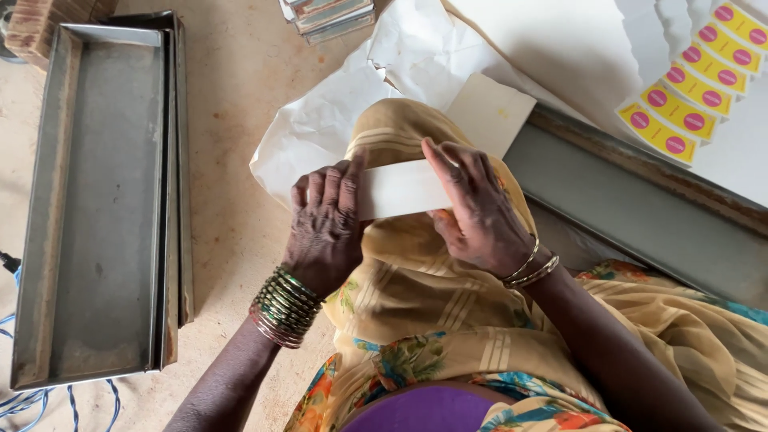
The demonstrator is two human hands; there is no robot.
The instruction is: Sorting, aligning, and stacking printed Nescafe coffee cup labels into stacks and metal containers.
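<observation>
The strip of cream card (400, 189) lies across the person's raised knee, on the yellow patterned cloth (416, 288), and every other place here is told from that strip. The left hand (326, 226) is at its left end, fingers curled down over the edge and closed on it, green and gold bangles (282, 307) stacked at the wrist. The right hand (474, 210) covers its right end, fingers spread and pressing flat on the card with the thumb tucked beneath, thin bangles (530, 267) at that wrist. Both hands grip the same strip, so it is stretched level between them.

To my eye the step is creasing or folding the card, and it goes best if the left hand keeps the end pinned to the knee while the right fingertips run firmly along one line; uneven pressure would likely skew the crease.

Just beyond the strip a second cream card (492, 112) rests tilted against the knee. Behind that lies crumpled white paper (320, 120). Left of the strip, well apart, stand long metal trays (96, 208) nested on the sandy floor (232, 240). Right of the strip runs another grey tray (640, 216), and farther off a white sheet bears yellow stickers with pink dots (696, 80). Farthest, above the strip, sits a stack of books (326, 16).
</observation>
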